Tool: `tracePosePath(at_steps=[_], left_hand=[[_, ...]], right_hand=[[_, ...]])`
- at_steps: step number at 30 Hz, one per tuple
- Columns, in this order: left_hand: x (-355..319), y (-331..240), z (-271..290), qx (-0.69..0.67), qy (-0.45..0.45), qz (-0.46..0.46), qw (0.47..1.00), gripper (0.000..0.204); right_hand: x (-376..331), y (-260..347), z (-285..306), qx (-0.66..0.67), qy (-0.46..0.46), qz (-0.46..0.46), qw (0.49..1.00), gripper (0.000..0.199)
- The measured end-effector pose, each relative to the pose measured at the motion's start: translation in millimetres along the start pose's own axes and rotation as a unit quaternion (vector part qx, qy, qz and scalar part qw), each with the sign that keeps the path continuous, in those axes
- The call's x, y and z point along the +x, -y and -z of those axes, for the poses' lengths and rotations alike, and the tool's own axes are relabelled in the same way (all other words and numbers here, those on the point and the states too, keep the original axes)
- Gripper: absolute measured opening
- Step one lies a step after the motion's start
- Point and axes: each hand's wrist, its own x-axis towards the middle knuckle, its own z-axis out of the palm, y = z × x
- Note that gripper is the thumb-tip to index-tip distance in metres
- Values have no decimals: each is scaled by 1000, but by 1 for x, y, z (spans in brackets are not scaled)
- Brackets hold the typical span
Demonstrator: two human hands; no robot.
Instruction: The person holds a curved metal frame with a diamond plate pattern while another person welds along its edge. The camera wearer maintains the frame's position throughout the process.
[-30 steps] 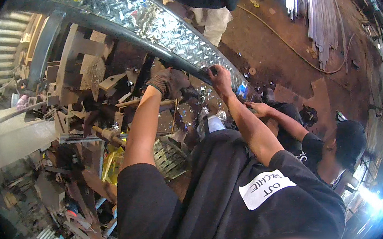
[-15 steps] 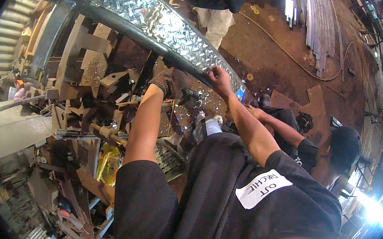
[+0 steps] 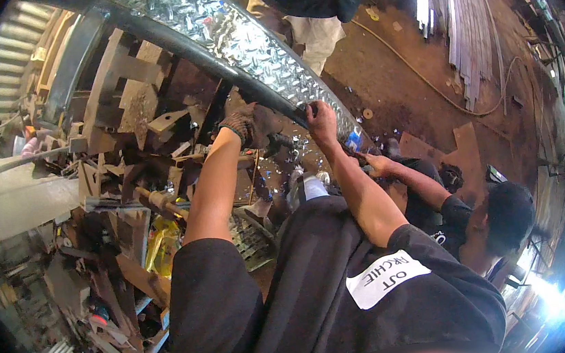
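A long strip of shiny diamond-pattern metal plate on a dark frame arcs across the top of the view. My left hand, in a dark work glove, presses against the dark underside of that frame. My right hand, bare, is closed on the plate's lower edge, just to the right of the left one. Below both hands lies a heap of rusty metal offcuts.
A crouching person in a dark shirt reaches a hand in at the right, under the plate. Another person stands beyond the plate at the top. Long metal bars lie on the reddish floor, with a hose. Scrap crowds the left.
The view has shifted a little, so the plate and the standing person sit lower in the picture. Both my hands stay on the plate's edge.
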Motion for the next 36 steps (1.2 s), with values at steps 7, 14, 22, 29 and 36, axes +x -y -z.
tracePosePath(at_steps=[7, 14, 22, 29, 36], left_hand=[[1, 5, -14, -23, -27, 15, 999, 24], [3, 6, -17, -32, -56, 0, 998, 22], [9, 12, -25, -15, -12, -7, 1000, 29], [-1, 5, -4, -9, 10, -10, 1000, 33], [5, 15, -28, 6, -22, 27, 999, 30]], right_hand=[[6, -2, -5, -23, 52, -8, 998, 21], [0, -12, 7, 220, 49, -117, 967, 20], [-9, -9, 1, 120, 4, -75, 990, 19], [-6, -7, 3, 63, 1, -39, 997, 17], [-4, -3, 8, 78, 4, -19, 997, 17]])
